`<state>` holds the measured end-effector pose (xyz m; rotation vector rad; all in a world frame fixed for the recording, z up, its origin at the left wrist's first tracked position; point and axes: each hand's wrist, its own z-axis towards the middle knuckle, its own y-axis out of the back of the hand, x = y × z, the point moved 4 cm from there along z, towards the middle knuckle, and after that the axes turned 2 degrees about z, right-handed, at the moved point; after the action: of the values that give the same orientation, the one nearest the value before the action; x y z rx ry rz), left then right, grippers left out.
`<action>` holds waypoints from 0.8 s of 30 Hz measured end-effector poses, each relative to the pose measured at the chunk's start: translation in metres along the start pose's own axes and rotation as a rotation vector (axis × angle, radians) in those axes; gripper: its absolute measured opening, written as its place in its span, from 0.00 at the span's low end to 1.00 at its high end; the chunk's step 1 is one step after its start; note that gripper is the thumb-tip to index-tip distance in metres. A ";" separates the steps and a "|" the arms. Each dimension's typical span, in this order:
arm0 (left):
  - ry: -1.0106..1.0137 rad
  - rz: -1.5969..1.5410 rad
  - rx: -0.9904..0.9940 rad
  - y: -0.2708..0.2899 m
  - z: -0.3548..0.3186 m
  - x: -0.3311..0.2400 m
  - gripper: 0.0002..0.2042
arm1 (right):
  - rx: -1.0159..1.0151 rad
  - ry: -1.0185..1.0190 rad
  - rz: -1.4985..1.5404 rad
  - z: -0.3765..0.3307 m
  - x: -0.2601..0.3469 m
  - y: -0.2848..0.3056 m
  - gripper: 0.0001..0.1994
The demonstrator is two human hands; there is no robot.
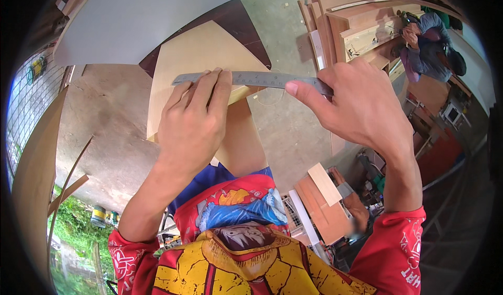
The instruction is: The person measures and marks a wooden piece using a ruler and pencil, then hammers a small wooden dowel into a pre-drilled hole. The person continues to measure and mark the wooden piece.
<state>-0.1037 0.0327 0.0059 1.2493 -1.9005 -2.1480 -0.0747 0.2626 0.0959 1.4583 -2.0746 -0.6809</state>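
The bright centre gives way to curved, dark fisheye edges.

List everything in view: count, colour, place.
Metal ruler: one, silver, centre.
Pale panel: one, light tan, partly under the ruler.
Dark board: one, brown, beyond that panel.
Large sheet: one, grey, upper left.
Boards: several, brown, upper right.
Co-worker: one clear, in grey, upper right.
Mesh: one, pale, far left.
Container: one, yellow and dark, lower left.
Greenery: uncounted, green, lower left.
Plank: one, pale, lower right.
Floor: one, grey, below.
Shirt: one, red and yellow, lower centre.
Left hand: one, bare, fingers over the ruler.
Right hand: one, bare, holding ruler's right end.
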 end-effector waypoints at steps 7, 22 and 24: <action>-0.001 -0.233 0.033 0.008 0.005 0.014 0.29 | -0.023 -0.055 -0.038 -0.016 0.008 0.010 0.35; -0.114 -0.540 0.237 -0.006 0.080 -0.007 0.22 | 0.235 -0.209 0.864 -0.171 -0.079 -0.108 0.30; -0.029 -0.565 0.125 -0.002 0.071 -0.010 0.18 | 0.251 -0.235 0.926 -0.183 -0.079 -0.129 0.30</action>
<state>-0.1358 0.0972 0.0059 1.9903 -1.8842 -2.3054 0.1580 0.2792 0.1376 0.3823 -2.7340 -0.2142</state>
